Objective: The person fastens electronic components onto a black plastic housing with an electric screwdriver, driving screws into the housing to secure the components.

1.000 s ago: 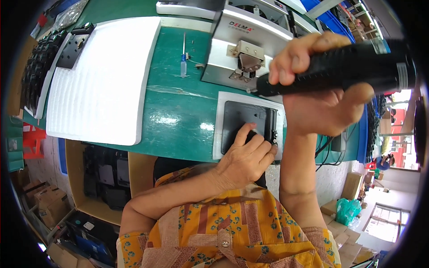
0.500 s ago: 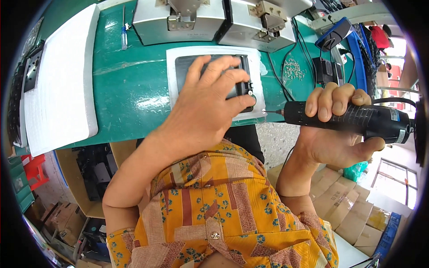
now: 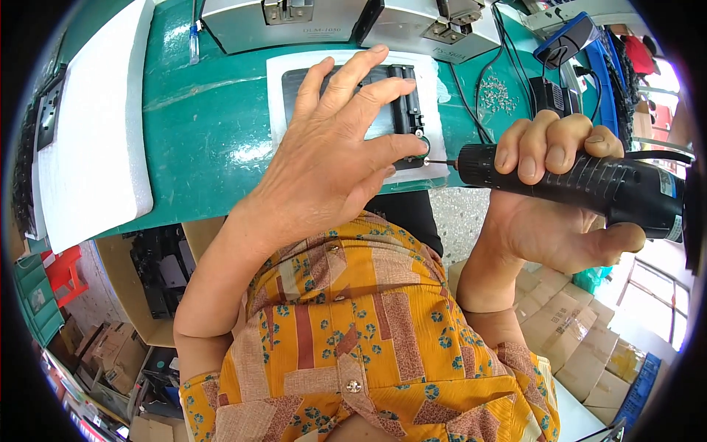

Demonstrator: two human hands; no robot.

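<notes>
Crosswise, the black screwdriver (image 3: 576, 191) lies in the right grip (image 3: 541, 217).

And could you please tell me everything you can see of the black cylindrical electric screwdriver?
The screwdriver has a black plastic-looking body with a ribbed front collar, fine pale lines along its side and light labels near the rear. Its thin metal bit points left, its tip near the lower right corner of the black rectangular panel; whether they touch is unclear. The right hand grips the body, fingers curled over it.
</notes>
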